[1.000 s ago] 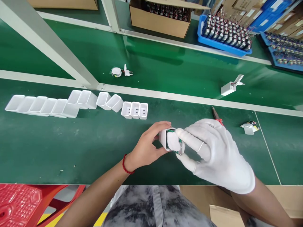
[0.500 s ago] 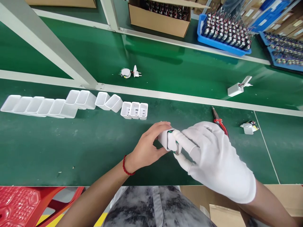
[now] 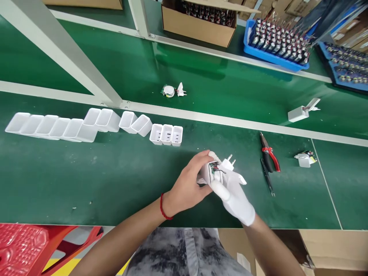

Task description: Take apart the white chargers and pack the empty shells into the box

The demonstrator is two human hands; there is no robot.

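My bare left hand (image 3: 188, 180), with a red bracelet at the wrist, is wrapped round a white plastic charger case (image 3: 204, 172). Green circuitry and thin wires show in the case's open end, which faces right. A white two-pin plug piece (image 3: 228, 164) hangs at that end on the wires. My white-gloved right hand (image 3: 234, 197) grips the same case from the right and below, its thumb along the near side. Part of the case is covered by the fingers of both hands. Pliers with red and black handles (image 3: 269, 153) lie right of the hands, beside black tweezers (image 3: 267, 177).
Several white open cases (image 3: 48, 128) stand in a row at left. Loose charger parts (image 3: 169, 91) and a case with its lid raised (image 3: 298, 114) lie beyond the rail. A circuit piece (image 3: 305, 158) sits right. A blue tray (image 3: 276, 57) and carton (image 3: 198, 28) are on the shelf.
My right hand has moved from the case's open end to hold it from below and right. The plug piece, wires and tweezers now show. The camera view has shifted slightly.
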